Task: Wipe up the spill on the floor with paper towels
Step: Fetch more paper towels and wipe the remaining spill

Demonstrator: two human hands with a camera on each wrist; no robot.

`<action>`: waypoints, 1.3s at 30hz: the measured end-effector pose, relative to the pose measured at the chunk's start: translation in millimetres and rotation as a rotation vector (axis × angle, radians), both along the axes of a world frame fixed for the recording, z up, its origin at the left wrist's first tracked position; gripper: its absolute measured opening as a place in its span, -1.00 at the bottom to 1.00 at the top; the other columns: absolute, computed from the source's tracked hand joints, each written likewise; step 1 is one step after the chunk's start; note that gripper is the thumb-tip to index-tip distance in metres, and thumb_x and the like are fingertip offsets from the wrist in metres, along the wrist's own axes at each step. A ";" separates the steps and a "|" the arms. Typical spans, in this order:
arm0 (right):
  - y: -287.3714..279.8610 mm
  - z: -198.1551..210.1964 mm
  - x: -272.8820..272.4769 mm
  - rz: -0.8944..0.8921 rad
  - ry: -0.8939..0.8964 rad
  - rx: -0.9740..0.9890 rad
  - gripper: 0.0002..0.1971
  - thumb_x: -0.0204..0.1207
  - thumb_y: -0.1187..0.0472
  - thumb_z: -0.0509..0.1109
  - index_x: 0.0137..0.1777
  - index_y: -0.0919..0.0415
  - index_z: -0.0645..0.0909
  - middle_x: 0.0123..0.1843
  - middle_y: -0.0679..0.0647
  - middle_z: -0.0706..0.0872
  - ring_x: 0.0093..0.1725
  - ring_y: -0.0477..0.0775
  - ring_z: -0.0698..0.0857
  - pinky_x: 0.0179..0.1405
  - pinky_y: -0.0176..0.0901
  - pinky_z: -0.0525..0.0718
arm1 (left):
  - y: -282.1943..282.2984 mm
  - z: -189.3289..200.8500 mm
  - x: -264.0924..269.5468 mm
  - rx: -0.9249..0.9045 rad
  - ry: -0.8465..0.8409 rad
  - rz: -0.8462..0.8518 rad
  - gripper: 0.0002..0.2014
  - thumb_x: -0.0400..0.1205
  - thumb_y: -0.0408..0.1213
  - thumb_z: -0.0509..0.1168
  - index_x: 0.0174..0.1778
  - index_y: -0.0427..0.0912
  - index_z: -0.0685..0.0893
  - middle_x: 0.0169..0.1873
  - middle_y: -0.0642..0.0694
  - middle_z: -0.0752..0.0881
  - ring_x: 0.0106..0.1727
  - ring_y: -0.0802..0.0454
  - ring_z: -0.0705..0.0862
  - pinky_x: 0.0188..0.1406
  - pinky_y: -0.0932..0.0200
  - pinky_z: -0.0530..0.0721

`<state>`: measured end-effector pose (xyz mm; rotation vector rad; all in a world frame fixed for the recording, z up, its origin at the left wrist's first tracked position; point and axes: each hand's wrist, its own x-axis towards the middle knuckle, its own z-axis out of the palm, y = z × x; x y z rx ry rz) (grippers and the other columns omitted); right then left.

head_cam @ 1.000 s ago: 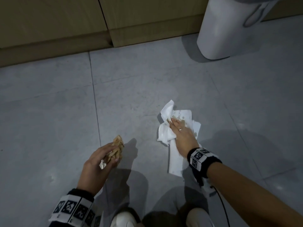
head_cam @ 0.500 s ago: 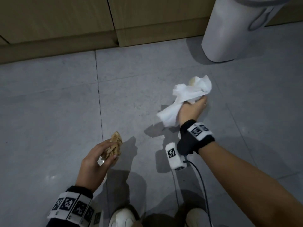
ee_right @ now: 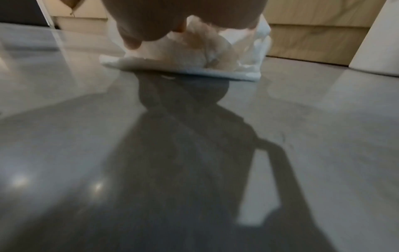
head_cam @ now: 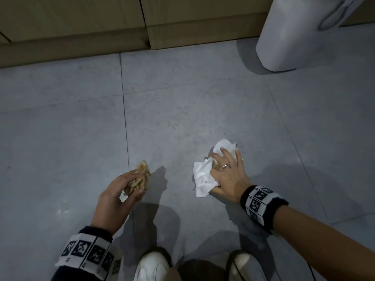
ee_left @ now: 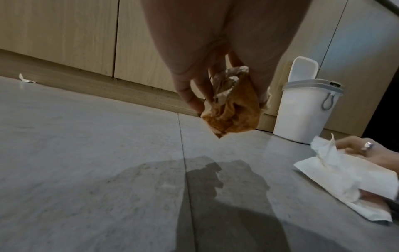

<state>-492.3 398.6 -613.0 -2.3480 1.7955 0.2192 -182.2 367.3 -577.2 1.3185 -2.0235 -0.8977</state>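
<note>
My right hand [head_cam: 225, 169] holds a bunched white paper towel [head_cam: 203, 177] down on the grey floor tiles [head_cam: 182, 102], fingers curved over it and thumb along its near edge. In the right wrist view the towel [ee_right: 194, 58] shows faint tan stains under my palm. The left wrist view shows it [ee_left: 345, 180] folded round my thumb. My left hand [head_cam: 138, 183] hovers above the floor and grips a crumpled, brown-soaked paper wad [head_cam: 141, 177], which hangs from my fingertips in the left wrist view [ee_left: 233, 116].
A white lidded bin [head_cam: 304, 33] stands at the back right against wooden cabinets [head_cam: 81, 21]. My two shoes [head_cam: 152, 266] are at the bottom edge. A small paper scrap [ee_left: 26, 80] lies by the plinth at far left. A darker patch [ee_left: 151, 179] marks the tiles below my left hand.
My right hand, which had lifted the white towel off the floor, has brought it back down and toward me. The left hand and its wad have hardly moved.
</note>
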 end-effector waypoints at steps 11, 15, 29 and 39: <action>3.1 -26.4 22.6 -0.017 -0.029 0.045 -0.19 0.10 0.26 0.53 0.42 -0.03 0.36 0.44 0.26 0.53 0.34 0.52 0.52 0.11 0.56 0.48 | -5.5 -6.1 -15.9 0.077 0.014 -0.001 -0.37 0.40 -0.29 0.44 0.11 0.61 0.46 0.15 0.69 0.46 0.18 0.60 0.47 0.13 0.64 0.41; -17.9 -14.6 19.3 -0.042 -0.006 0.019 -0.35 0.34 0.42 -0.03 0.45 0.13 0.45 0.48 0.32 0.47 0.45 0.44 0.42 0.28 0.43 0.50 | -9.3 -9.2 -23.2 0.107 0.028 -0.011 -0.44 0.39 -0.25 0.39 0.12 0.54 0.50 0.15 0.68 0.47 0.18 0.54 0.50 0.18 0.58 0.42; 27.1 -18.1 0.5 0.219 -0.026 0.013 -0.47 0.29 0.30 0.05 0.32 0.21 0.43 0.20 0.29 0.72 0.20 0.36 0.68 -0.03 0.22 0.71 | -19.2 -10.0 -40.7 0.053 0.076 -0.053 -0.63 0.44 -0.04 0.28 0.18 0.07 0.53 0.18 0.46 0.54 0.19 0.39 0.54 0.21 0.56 0.42; 47.5 -12.7 47.7 0.370 -0.179 0.085 -0.43 0.14 0.22 0.51 0.25 0.05 0.64 0.31 0.18 0.67 0.29 0.26 0.64 0.08 0.14 0.71 | -14.2 0.1 -30.8 0.215 0.311 0.258 -0.53 0.41 -0.45 0.48 -0.01 0.27 0.62 -0.18 0.50 0.70 -0.14 0.48 0.66 -0.06 0.57 0.58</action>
